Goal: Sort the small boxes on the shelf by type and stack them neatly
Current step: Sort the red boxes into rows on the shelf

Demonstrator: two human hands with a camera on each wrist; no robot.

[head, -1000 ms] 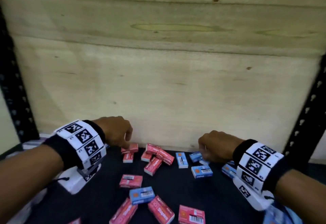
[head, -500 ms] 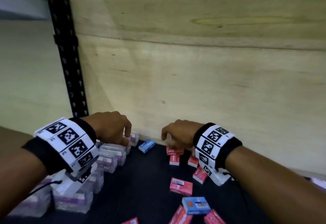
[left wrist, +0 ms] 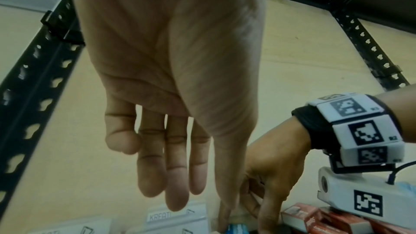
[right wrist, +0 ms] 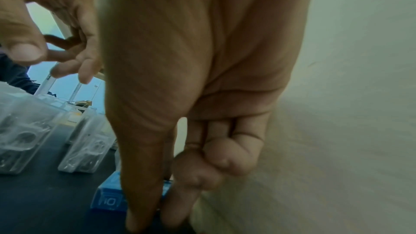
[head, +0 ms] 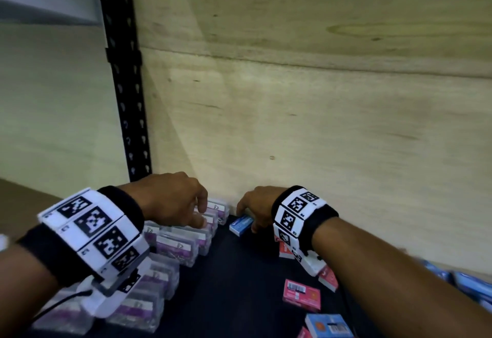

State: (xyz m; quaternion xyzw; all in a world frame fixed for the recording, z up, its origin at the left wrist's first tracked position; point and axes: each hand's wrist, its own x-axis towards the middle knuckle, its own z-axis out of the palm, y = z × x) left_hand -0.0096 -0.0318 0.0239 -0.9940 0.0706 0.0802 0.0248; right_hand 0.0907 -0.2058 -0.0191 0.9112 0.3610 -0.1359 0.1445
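A small blue box (head: 241, 225) lies on the dark shelf (head: 239, 284) by the plywood back wall. My right hand (head: 247, 217) is down on it and pinches it between thumb and fingers; the right wrist view shows the blue box (right wrist: 108, 200) behind the thumb of my right hand (right wrist: 155, 218). My left hand (head: 201, 215) hovers over rows of clear boxes with purple labels (head: 178, 247), fingers hanging straight and holding nothing. The left wrist view shows my left hand (left wrist: 198, 211) above a clear box (left wrist: 175, 218). Red boxes (head: 302, 295) lie scattered under my right forearm.
A black perforated upright (head: 122, 98) stands at the back left. The plywood wall (head: 319, 124) closes the back. Another blue box (head: 328, 324) lies near the front, and more blue boxes (head: 468, 281) sit at the right edge.
My right hand has moved left from the red boxes onto the blue box at the wall. The view has swung left. My left hand stays over the clear boxes.
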